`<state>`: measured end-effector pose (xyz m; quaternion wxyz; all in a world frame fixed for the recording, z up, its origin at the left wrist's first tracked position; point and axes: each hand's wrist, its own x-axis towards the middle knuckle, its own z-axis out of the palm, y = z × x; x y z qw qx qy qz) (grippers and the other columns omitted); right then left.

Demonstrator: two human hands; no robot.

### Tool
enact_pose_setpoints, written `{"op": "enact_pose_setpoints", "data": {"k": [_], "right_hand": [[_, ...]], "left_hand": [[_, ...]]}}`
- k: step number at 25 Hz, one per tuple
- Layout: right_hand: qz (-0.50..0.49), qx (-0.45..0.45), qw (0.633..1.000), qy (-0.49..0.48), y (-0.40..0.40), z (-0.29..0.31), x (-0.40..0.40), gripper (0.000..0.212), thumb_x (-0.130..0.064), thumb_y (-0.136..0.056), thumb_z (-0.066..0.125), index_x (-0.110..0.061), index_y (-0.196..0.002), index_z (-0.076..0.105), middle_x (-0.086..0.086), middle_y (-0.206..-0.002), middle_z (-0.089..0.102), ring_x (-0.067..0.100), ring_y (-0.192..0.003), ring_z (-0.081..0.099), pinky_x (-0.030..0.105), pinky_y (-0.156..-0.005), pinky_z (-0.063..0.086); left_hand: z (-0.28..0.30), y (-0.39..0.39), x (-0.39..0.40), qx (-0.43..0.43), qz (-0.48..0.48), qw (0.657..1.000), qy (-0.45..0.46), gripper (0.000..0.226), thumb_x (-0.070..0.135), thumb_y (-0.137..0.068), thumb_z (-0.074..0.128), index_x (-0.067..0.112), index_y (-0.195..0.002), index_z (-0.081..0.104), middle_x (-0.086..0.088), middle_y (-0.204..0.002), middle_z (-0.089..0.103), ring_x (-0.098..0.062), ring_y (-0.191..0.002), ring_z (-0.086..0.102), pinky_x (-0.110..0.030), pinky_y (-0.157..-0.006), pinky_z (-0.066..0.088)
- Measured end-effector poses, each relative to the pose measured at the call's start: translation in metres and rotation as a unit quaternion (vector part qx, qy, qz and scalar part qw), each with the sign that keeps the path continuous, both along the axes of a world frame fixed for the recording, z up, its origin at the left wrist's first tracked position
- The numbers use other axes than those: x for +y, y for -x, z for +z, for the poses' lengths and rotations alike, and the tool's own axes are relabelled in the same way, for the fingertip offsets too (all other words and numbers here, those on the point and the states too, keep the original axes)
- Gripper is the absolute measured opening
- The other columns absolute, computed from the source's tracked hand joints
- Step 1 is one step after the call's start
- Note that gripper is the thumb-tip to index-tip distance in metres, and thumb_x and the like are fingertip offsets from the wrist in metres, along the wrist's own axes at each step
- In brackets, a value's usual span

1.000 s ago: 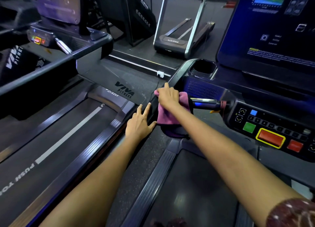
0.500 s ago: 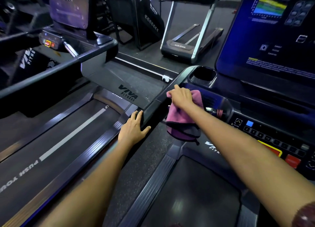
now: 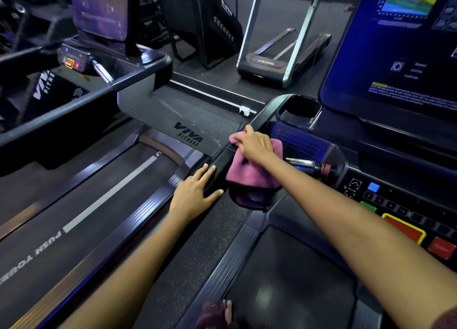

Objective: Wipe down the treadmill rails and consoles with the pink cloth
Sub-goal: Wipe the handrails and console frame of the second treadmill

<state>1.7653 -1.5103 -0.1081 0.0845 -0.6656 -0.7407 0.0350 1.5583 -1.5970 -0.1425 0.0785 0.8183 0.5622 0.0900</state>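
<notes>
At the bottom of the frame lies the dark belt deck (image 3: 291, 286) of the nearest treadmill, with a ribbed grey side strip (image 3: 230, 259) running up its left edge. Both bare forearms reach up from the lower corners toward the middle. The left hand (image 3: 195, 195) lies flat with straight, slightly spread fingers on the lower end of the black padded treadmill side rail (image 3: 220, 170), thumb out toward the right, holding nothing. Just above and to its right, the right hand (image 3: 256, 145) presses down on the pink terry cloth (image 3: 249, 173), fingers bent over its top edge against the rail. The cloth is folded and draped over the rail, bright pink on its upper face, darker purple where its lower folds hang in shadow, with a dark stitched hem. To the right sits the black console panel (image 3: 400, 205) with a yellow-rimmed red button (image 3: 403, 229) and a blue square key (image 3: 373, 187). Higher up is a black cup holder (image 3: 300, 111), and the lit blue touchscreen (image 3: 400, 44) fills the upper right. A second treadmill with white "VIVA FITNESS" lettering (image 3: 189, 137) occupies the left.
</notes>
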Motion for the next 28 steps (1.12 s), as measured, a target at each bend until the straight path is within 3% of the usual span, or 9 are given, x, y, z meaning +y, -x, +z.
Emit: {"op": "enact_pose_setpoints", "data": {"k": [3,5,9,12,16,19,22,25,28], "right_hand": [[-0.021,0.008,0.999,0.023,0.008,0.005,0.015,0.024,-0.033,-0.094,0.045,-0.035,-0.108,0.065,0.009,-0.113,0.047,0.032,-0.100,0.058,0.037,-0.081,0.042],[-0.009,-0.015,0.999,0.037,0.006,0.004,0.006,0.031,-0.043,-0.093,0.045,-0.033,-0.119,0.059,0.010,-0.118,0.045,0.033,-0.104,0.054,0.040,-0.084,0.041],[-0.058,-0.051,0.997,0.010,0.008,-0.007,-0.011,0.037,-0.041,-0.093,0.043,-0.029,-0.127,0.051,0.014,-0.119,0.040,0.037,-0.096,0.055,0.043,-0.074,0.044],[-0.103,-0.012,0.995,0.005,-0.003,0.001,0.011,0.025,-0.024,-0.092,0.043,-0.028,-0.112,0.059,0.011,-0.106,0.040,0.038,-0.087,0.060,0.040,-0.068,0.041],[-0.129,-0.030,0.990,0.038,-0.029,0.018,0.045,0.008,-0.022,-0.083,0.056,-0.030,-0.085,0.057,0.009,-0.103,0.041,0.034,-0.090,0.060,0.033,-0.067,0.034],[-0.063,-0.125,0.990,0.027,-0.033,0.022,0.064,0.010,-0.026,-0.084,0.061,-0.029,-0.093,0.062,0.008,-0.111,0.045,0.033,-0.095,0.058,0.035,-0.068,0.039],[0.075,-0.209,0.975,0.001,-0.036,0.020,0.061,0.027,-0.028,-0.093,0.046,-0.032,-0.116,0.059,0.007,-0.116,0.047,0.030,-0.097,0.054,0.037,-0.071,0.043],[0.076,-0.164,0.983,0.007,-0.031,0.009,0.043,0.039,-0.051,-0.093,0.037,-0.036,-0.126,0.052,0.004,-0.129,0.046,0.029,-0.106,0.049,0.041,-0.086,0.039],[0.009,-0.103,0.995,0.015,-0.026,0.001,0.038,0.035,-0.049,-0.094,0.039,-0.041,-0.126,0.052,0.002,-0.128,0.045,0.032,-0.108,0.047,0.045,-0.088,0.039]], "left_hand": [[0.011,-0.012,0.014,-0.028,0.031,0.999,-0.023,0.046,0.050,-0.091,0.043,0.018,-0.123,0.054,-0.004,-0.126,0.054,-0.028,-0.110,0.056,-0.036,-0.084,0.044],[0.018,-0.025,0.032,-0.032,0.049,0.998,-0.030,0.031,0.037,-0.096,0.040,0.010,-0.101,0.054,-0.012,-0.109,0.057,-0.036,-0.100,0.057,-0.040,-0.079,0.042],[0.009,-0.044,0.074,-0.129,0.027,0.990,0.044,0.047,0.037,-0.098,0.030,0.007,-0.132,0.042,-0.011,-0.143,0.039,-0.031,-0.127,0.043,-0.044,-0.098,0.037],[0.001,-0.055,0.085,-0.136,-0.008,0.986,0.101,0.057,0.040,-0.099,0.031,0.012,-0.147,0.023,-0.003,-0.156,0.018,-0.020,-0.142,0.022,-0.044,-0.111,0.025],[-0.007,-0.053,0.087,-0.163,-0.015,0.981,0.108,0.056,0.043,-0.099,0.027,0.013,-0.146,0.024,-0.001,-0.155,0.022,-0.019,-0.141,0.024,-0.041,-0.112,0.025],[-0.007,-0.053,0.085,-0.190,-0.008,0.976,0.107,0.055,0.044,-0.099,0.027,0.014,-0.145,0.029,-0.002,-0.153,0.025,-0.019,-0.140,0.026,-0.037,-0.111,0.024],[-0.006,-0.053,0.084,-0.211,-0.005,0.973,0.098,0.055,0.046,-0.098,0.027,0.013,-0.143,0.032,-0.002,-0.152,0.028,-0.021,-0.138,0.029,-0.038,-0.110,0.027],[-0.007,-0.054,0.085,-0.196,-0.004,0.975,0.104,0.055,0.047,-0.097,0.028,0.012,-0.140,0.035,-0.004,-0.149,0.033,-0.023,-0.135,0.034,-0.039,-0.106,0.030],[0.003,-0.063,0.090,-0.169,0.031,0.981,0.089,0.045,0.045,-0.098,0.029,0.008,-0.117,0.048,-0.009,-0.130,0.049,-0.031,-0.119,0.047,-0.041,-0.090,0.038]]}}
